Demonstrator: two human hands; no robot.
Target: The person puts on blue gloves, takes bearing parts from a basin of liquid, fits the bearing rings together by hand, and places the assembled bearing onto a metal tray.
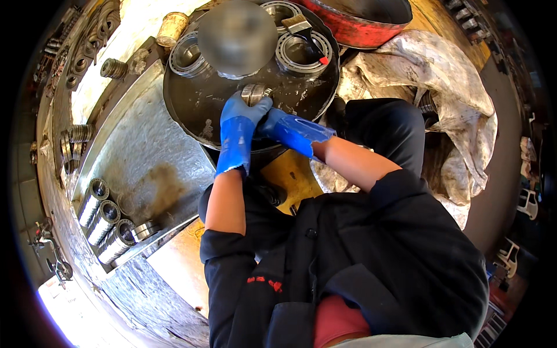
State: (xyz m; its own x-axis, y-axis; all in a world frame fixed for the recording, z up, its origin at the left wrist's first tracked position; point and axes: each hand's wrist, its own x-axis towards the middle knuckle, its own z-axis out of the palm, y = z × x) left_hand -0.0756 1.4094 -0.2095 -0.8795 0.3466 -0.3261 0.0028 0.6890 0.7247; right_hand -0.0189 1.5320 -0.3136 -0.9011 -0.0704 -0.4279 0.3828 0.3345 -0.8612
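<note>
Both my hands wear long blue rubber gloves and meet over a round dark metal pan [203, 132]. My left hand [239, 113] is closed around a metal bearing [253, 94], whose ringed side shows above the fingers. My right hand [284, 129] closes in on the bearing from the right, its fingers partly hidden behind the left thumb. Larger bearings lie in the pan beyond: one bearing [176, 61] at the left, another bearing [290, 65] at the right. A paintbrush [297, 26] with a dark, red-tipped handle rests across the right one.
Left of the pan slopes a metal tray [136, 139] with stacked bearings [107, 216] in its near corner. A red basin [362, 30] stands at the far right, above a stained cloth sack [441, 75]. A small tub [172, 29] sits at the far left. Something round behind the pan's middle is blurred.
</note>
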